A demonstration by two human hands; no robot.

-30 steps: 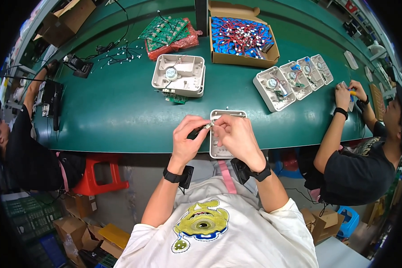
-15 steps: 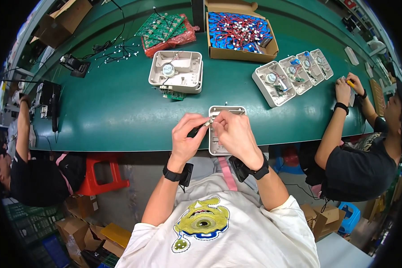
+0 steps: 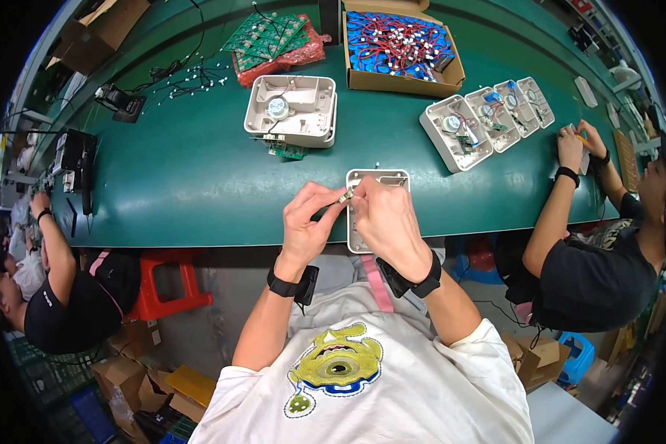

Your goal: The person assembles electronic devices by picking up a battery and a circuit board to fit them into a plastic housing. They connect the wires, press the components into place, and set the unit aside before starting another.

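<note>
Stretching across the scene before you, the smooth green tabletop (image 3: 192, 200) throws back dull glare, its left and right ends bent by the lens. On its far side stands an open cardboard carton (image 3: 403, 83) crammed with blue, wrapped cells and tangled red leads. Far left of that, flat green circuit boards (image 3: 263, 37) lie on crinkled red wrap (image 3: 281, 65). At the near edge, a rounded, pale plastic casing (image 3: 356, 238) sits beneath your hands, which cover much of its inside. Your left hand (image 3: 305, 220) pinches a small pale part (image 3: 345, 196) between thumb and fingertips, above the casing's left side. Your right hand (image 3: 387, 220) has its fingertips drawn narrow at the part's right end; you cannot tell what they grip. The part's finer form is too small to make out; something dark is half hidden in the left palm.
</note>
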